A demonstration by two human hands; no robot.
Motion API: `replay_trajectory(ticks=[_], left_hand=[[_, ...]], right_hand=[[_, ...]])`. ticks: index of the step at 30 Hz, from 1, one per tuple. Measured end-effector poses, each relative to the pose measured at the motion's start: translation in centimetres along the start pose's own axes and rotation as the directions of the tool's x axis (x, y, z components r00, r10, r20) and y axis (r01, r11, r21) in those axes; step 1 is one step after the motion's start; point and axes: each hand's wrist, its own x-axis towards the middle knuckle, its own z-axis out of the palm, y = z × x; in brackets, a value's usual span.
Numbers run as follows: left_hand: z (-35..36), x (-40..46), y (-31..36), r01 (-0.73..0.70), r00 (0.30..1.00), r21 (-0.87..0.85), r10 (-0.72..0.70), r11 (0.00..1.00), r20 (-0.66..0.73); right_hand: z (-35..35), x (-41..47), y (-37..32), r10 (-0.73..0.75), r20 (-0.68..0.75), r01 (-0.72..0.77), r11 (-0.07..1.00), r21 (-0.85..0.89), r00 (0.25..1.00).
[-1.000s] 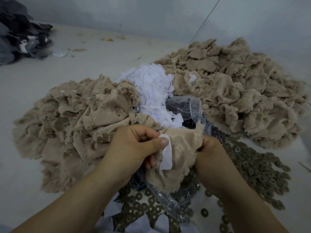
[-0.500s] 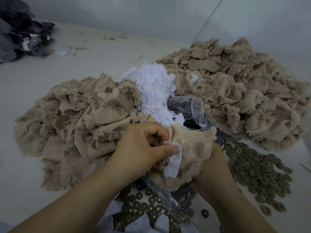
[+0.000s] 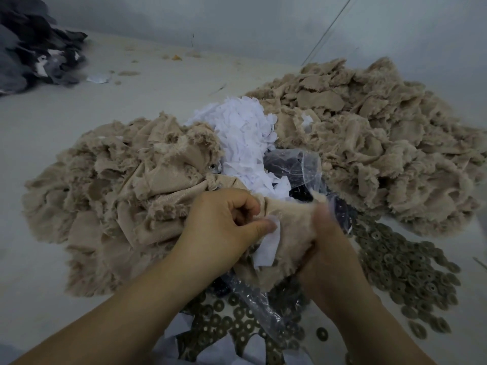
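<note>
A frayed beige fabric piece (image 3: 292, 233) is held up between both hands over the floor. My left hand (image 3: 221, 227) grips its left edge, the thumb pressing a small white patch (image 3: 267, 247) against the cloth. My right hand (image 3: 326, 248) holds the piece's right side with curled fingers; the hand is blurred by motion, so its fingertips are unclear.
Beige fabric pile (image 3: 126, 201) lies left, a larger beige pile (image 3: 369, 143) right, white scraps (image 3: 245, 143) between them. A clear plastic bag (image 3: 295, 167) holds dark parts. Several brown ring-shaped washers (image 3: 411, 272) cover the floor right and below. Dark cloth heap (image 3: 31, 48) at far left.
My right hand came up from under the beige piece to its right edge. The left thumb keeps the white patch pressed on the cloth, which has turned slightly.
</note>
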Motion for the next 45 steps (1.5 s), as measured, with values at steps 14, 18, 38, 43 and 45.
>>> replay_trajectory(ticks=[14,18,38,43,45], left_hand=[[0.4,-0.4,-0.3,0.155,0.986,-0.331,-0.168,0.931,-0.012],[0.7,-0.7,-0.4,0.131,0.985,-0.374,-0.164,0.918,-0.06],[1.9,-1.0,-0.5,0.134,0.98,-0.361,-0.178,0.923,-0.092],[1.6,-0.9,-0.6,0.043,0.985,-0.31,-0.092,0.95,-0.146],[1.5,-1.0,-0.4,0.021,0.99,-0.321,-0.065,0.947,-0.127]], right_hand=[[0.1,0.3,0.7,-0.098,-0.149,0.09,0.994,-0.062,0.984],[0.1,0.2,0.4,-0.107,-0.153,0.1,0.994,-0.049,0.982],[0.5,0.4,0.3,0.087,-0.154,-0.057,0.981,0.186,0.984],[0.3,0.3,0.1,0.191,-0.113,-0.157,0.954,0.256,0.975],[-0.1,0.3,0.1,0.151,-0.086,-0.137,0.979,0.148,0.985]])
